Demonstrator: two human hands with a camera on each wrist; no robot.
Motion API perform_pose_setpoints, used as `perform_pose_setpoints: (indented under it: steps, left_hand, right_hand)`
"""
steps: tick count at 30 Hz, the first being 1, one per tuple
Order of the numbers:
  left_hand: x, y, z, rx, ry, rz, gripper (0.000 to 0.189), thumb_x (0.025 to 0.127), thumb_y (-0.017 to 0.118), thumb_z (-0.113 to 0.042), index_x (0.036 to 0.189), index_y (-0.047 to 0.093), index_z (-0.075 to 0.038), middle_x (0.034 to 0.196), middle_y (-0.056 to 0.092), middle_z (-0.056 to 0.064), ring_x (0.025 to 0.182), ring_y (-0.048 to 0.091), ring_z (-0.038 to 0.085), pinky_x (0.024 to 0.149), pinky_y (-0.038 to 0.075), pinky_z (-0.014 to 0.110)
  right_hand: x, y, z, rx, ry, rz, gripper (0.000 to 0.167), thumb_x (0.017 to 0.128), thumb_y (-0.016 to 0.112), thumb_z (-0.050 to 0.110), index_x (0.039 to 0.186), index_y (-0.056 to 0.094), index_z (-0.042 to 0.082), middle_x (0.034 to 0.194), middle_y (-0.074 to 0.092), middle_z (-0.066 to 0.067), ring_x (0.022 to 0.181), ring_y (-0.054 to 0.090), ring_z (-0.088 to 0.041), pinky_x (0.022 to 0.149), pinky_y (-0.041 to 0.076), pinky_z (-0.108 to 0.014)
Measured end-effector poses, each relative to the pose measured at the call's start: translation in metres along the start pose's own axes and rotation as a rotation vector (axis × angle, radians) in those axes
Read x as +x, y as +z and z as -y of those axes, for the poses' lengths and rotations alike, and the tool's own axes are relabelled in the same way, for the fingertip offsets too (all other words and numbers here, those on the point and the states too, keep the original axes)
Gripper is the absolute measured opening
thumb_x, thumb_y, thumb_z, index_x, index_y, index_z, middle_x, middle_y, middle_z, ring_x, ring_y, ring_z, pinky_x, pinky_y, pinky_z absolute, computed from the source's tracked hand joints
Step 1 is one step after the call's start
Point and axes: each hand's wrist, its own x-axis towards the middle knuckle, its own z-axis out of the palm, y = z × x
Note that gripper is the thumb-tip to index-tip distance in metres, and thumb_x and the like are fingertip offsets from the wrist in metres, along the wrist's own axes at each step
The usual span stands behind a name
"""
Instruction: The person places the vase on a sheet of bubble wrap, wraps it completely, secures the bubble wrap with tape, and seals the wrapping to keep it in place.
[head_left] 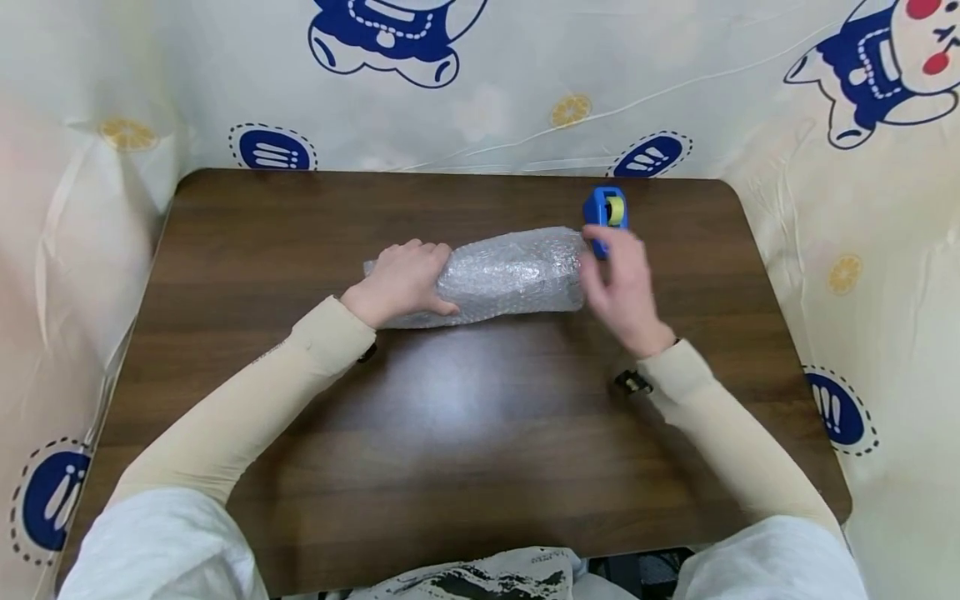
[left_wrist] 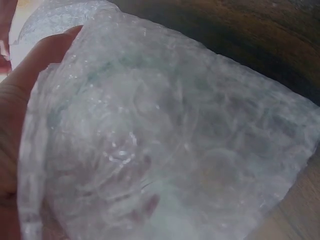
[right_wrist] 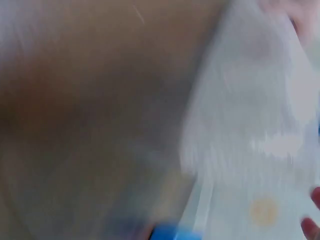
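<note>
A long bundle in clear bubble wrap [head_left: 517, 275] lies across the table, its contents hidden. My left hand [head_left: 401, 283] grips its left end from above, thumb along the near side. Close up in the left wrist view, the loose wrap end [left_wrist: 200, 125] sticks out past that hand. At the bundle's right end, my right hand [head_left: 624, 287] hovers with fingers apart and nothing seen between them. Just behind those fingers stands a blue tape dispenser [head_left: 597, 207] with a yellowish roll; a blurred blue bit of it [right_wrist: 172, 233] shows low in the right wrist view.
The brown wooden table [head_left: 465, 450] has rounded corners. White printed sheeting [head_left: 510, 92] hangs close along its back and both sides. The person's lap, in printed cloth [head_left: 487, 577], is at the front edge.
</note>
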Motion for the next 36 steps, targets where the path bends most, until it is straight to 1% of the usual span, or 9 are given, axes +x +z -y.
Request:
perform_pose_setpoints:
  steps: [2, 4, 7, 9, 12, 15, 22, 30, 36]
  left_hand:
    - [0.000, 0.000, 0.000, -0.002, -0.002, -0.004, 0.072, 0.076, 0.089, -0.052, 0.118, 0.062, 0.000, 0.104, 0.070, 0.013, 0.093, 0.063, 0.036, 0.073, 0.055, 0.052]
    - [0.001, 0.000, 0.000, -0.004, -0.010, 0.002, 0.073, 0.076, 0.088, -0.053, 0.119, 0.062, 0.000, 0.106, 0.070, 0.014, 0.094, 0.063, 0.036, 0.075, 0.055, 0.053]
    - [0.001, 0.003, -0.001, -0.008, -0.010, 0.022, 0.075, 0.077, 0.087, -0.054, 0.122, 0.062, 0.000, 0.110, 0.070, 0.014, 0.097, 0.063, 0.036, 0.077, 0.055, 0.053]
    - [0.002, 0.004, -0.001, -0.006, -0.004, 0.030, 0.075, 0.077, 0.086, -0.055, 0.122, 0.061, 0.000, 0.111, 0.070, 0.014, 0.097, 0.062, 0.036, 0.078, 0.055, 0.053]
    - [0.002, 0.003, -0.001, 0.000, -0.005, 0.022, 0.074, 0.077, 0.087, -0.054, 0.121, 0.062, -0.001, 0.109, 0.069, 0.013, 0.097, 0.062, 0.036, 0.078, 0.055, 0.052]
    - [0.002, 0.001, -0.001, -0.003, -0.016, 0.020, 0.073, 0.077, 0.087, -0.053, 0.122, 0.062, -0.001, 0.109, 0.069, 0.013, 0.097, 0.062, 0.036, 0.079, 0.055, 0.051]
    - [0.000, -0.002, -0.001, -0.008, -0.026, 0.033, 0.071, 0.077, 0.087, -0.054, 0.119, 0.062, -0.002, 0.108, 0.069, 0.012, 0.097, 0.061, 0.035, 0.079, 0.054, 0.052]
    - [-0.001, -0.002, -0.003, -0.001, -0.028, 0.026, 0.070, 0.076, 0.087, -0.054, 0.118, 0.062, -0.003, 0.111, 0.070, 0.013, 0.098, 0.062, 0.036, 0.080, 0.054, 0.053]
    - [-0.002, -0.004, -0.003, 0.015, -0.025, 0.012, 0.071, 0.076, 0.087, -0.054, 0.118, 0.062, -0.002, 0.111, 0.071, 0.013, 0.098, 0.062, 0.036, 0.080, 0.054, 0.052]
  right_hand:
    - [0.006, -0.013, -0.024, 0.024, 0.223, -0.064, 0.027, 0.102, 0.056, 0.012, 0.121, 0.067, -0.004, 0.110, 0.070, -0.018, 0.097, 0.063, -0.025, 0.092, 0.048, -0.032]
    - [0.011, -0.024, -0.050, -0.003, 0.455, -0.054, 0.027, 0.103, 0.056, 0.017, 0.118, 0.070, -0.001, 0.105, 0.071, -0.016, 0.089, 0.061, -0.015, 0.084, 0.046, -0.023]
    - [0.013, -0.038, -0.074, -0.104, 0.741, 0.140, 0.040, 0.106, 0.051, 0.033, 0.117, 0.071, 0.000, 0.101, 0.070, -0.016, 0.085, 0.059, -0.016, 0.077, 0.044, -0.025]
    - [0.011, -0.043, -0.082, -0.127, 0.861, 0.295, 0.050, 0.106, 0.049, 0.043, 0.118, 0.070, -0.002, 0.101, 0.070, -0.020, 0.088, 0.059, -0.023, 0.077, 0.045, -0.033]
    - [0.009, -0.046, -0.083, -0.109, 0.941, 0.462, 0.059, 0.107, 0.044, 0.050, 0.119, 0.065, -0.004, 0.101, 0.069, -0.022, 0.088, 0.062, -0.030, 0.075, 0.047, -0.038]
    - [0.006, -0.042, -0.083, -0.009, 1.023, 0.468, 0.057, 0.107, 0.044, 0.048, 0.120, 0.062, -0.004, 0.105, 0.068, -0.019, 0.085, 0.066, -0.024, 0.071, 0.051, -0.033]
    - [-0.002, -0.032, -0.077, 0.402, 1.303, 0.394, 0.060, 0.108, 0.045, 0.049, 0.137, 0.051, -0.004, 0.117, 0.062, -0.009, 0.086, 0.066, -0.011, 0.072, 0.055, -0.023]
    - [-0.007, -0.025, -0.078, 0.611, 1.377, 0.273, 0.049, 0.107, 0.056, 0.042, 0.137, 0.053, 0.004, 0.111, 0.063, -0.001, 0.091, 0.065, -0.010, 0.080, 0.056, -0.022]
    - [-0.008, -0.019, -0.075, 0.621, 1.349, 0.076, 0.029, 0.106, 0.058, 0.030, 0.118, 0.059, 0.003, 0.094, 0.067, 0.001, 0.072, 0.066, -0.008, 0.062, 0.056, -0.022]
